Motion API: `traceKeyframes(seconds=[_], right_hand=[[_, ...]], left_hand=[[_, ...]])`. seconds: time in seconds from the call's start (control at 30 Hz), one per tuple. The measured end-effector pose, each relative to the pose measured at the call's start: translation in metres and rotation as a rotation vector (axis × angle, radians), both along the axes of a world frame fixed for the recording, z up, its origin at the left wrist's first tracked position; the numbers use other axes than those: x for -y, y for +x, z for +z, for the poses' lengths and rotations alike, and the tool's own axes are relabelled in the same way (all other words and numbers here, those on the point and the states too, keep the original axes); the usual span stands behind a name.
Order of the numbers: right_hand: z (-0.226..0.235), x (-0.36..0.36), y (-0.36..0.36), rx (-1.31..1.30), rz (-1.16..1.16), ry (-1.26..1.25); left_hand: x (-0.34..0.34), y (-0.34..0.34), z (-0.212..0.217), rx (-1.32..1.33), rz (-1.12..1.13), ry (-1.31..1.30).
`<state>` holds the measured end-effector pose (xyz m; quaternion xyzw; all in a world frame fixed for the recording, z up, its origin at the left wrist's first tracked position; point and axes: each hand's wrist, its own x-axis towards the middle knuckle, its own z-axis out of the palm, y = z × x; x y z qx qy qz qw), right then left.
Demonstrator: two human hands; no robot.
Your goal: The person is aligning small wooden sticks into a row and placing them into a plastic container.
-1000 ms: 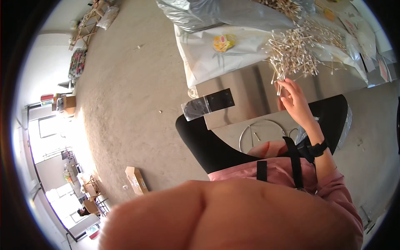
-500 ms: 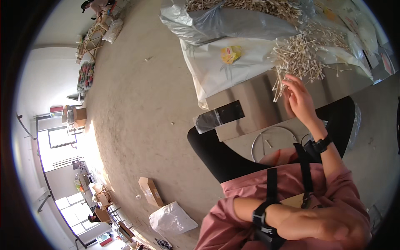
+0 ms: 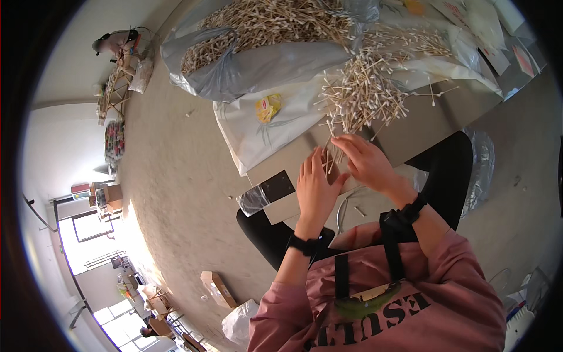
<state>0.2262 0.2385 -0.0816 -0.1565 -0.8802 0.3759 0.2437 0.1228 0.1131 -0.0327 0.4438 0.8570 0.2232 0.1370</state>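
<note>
A bare gray floor (image 3: 176, 205) spread around a metal-topped bench (image 3: 425, 124), where a person in a pink top (image 3: 381, 305) and black leggings (image 3: 448, 161) worked at the near edge. A gray plastic bag (image 3: 281, 61), its mouth open on a mass of swabs (image 3: 275, 26), filled the bench's far left part. A white plastic sheet (image 3: 240, 132) ran along under the bag's near side and reached the bench's left edge. Toward the right, a loose heap of cotton swabs (image 3: 366, 94) lay on the sheet, its near side spilling onto bare metal. The left hand (image 3: 315, 193) and right hand (image 3: 370, 168) met over the near edge, left of its middle. The left hand's fingers were extended, its thumb spread apart; the right hand's fingers were slightly bent, pointing left. A dark rectangular item (image 3: 278, 186), partly in clear plastic, straddled the left edge by the near left corner. A yellow packet (image 3: 268, 108) rested on the sheet. Smallest of all, a few swabs (image 3: 332, 159) stood between the two hands, at the fingertips; whether either hand was gripping them could not be told.
</note>
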Motion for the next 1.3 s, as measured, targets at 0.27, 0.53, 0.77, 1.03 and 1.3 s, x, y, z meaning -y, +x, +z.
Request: traceKeyframes(seconds=[0.27,0.53,0.77,1.03,1.3], right_hand=[[0.017,-0.032,0.020,-0.001,-0.091,0.014],[0.013,-0.034,0.025,0.046,-0.058,0.093],[-0.007,-0.019,0.021,0.038,0.091,0.025],[-0.002,-0.006,0.013,0.066,0.204,0.030],[0.004,-0.011,0.009,0.068,0.119,0.108]], left_hand=[[-0.035,0.012,-0.023,-0.089,-0.016,0.140],[-0.017,0.010,-0.030,-0.177,-0.105,0.251],[0.008,0.000,-0.037,-0.198,-0.119,0.289],[0.018,-0.003,-0.037,-0.206,-0.111,0.287],[0.014,-0.005,-0.034,-0.194,-0.171,0.288]])
